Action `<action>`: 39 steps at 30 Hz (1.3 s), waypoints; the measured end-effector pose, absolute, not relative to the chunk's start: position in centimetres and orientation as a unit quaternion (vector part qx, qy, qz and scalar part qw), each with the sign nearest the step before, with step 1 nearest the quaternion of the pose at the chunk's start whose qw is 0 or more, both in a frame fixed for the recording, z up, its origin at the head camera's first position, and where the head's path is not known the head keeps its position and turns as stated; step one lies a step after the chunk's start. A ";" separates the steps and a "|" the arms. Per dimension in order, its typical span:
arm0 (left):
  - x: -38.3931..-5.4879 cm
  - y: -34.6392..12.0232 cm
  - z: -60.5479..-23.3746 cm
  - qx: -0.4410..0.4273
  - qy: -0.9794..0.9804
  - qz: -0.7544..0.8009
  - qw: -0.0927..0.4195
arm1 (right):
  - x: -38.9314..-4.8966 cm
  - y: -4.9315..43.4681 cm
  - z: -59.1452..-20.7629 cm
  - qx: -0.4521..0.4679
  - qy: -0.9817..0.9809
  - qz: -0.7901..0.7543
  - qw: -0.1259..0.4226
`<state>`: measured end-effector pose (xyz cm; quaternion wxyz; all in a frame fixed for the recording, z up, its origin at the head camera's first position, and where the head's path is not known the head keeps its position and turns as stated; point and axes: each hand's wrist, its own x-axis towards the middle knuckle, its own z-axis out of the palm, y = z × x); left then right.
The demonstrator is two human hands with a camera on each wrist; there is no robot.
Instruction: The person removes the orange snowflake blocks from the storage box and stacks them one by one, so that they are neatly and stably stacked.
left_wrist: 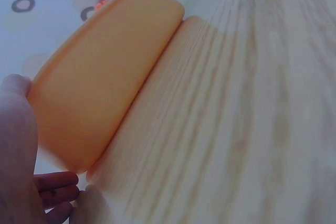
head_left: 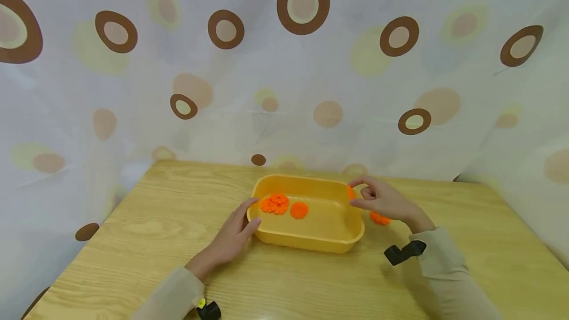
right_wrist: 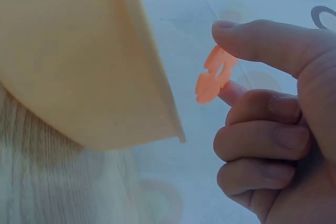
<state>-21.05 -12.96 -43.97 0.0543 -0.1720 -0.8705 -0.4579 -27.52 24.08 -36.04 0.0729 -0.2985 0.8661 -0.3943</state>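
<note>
A yellow plastic basin [head_left: 306,242] stands on the wooden table. My left hand [head_left: 231,236] grips its left end, thumb at the rim and fingers along the outer wall; the left wrist view shows the thumb and several fingertips around that end. Over the basin's right rim, my right hand [head_left: 381,198] pinches an orange notched plastic disc [right_wrist: 214,74] between thumb and index finger, the other fingers curled in. Inside the basin lie a small overlapping cluster of orange discs [head_left: 276,204] and a single orange disc [head_left: 299,210] beside it.
More orange on the table, just right of the basin, shows as orange discs [head_left: 380,218] partly hidden below my right hand. A patterned curtain [head_left: 329,73] hangs behind the table [head_left: 146,241]. Dark wrist cameras [head_left: 404,252] sit on both sleeves.
</note>
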 end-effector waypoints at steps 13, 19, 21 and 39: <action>-21.3 -12.9 -43.8 -0.177 -0.873 -0.453 0.043 | -27.1 26.4 -36.1 -0.270 0.860 -0.427 0.077; -21.2 -12.8 -43.6 -0.166 -0.876 -0.449 0.051 | -27.4 27.5 -36.3 -0.254 0.865 -0.426 0.073; -21.2 -12.8 -43.7 -0.163 -0.875 -0.454 0.047 | -27.4 27.7 -36.5 -0.246 0.868 -0.424 0.075; -21.1 -12.8 -44.1 -0.175 -0.860 -0.479 0.035 | -28.2 29.9 -38.9 -0.198 0.919 -0.322 0.114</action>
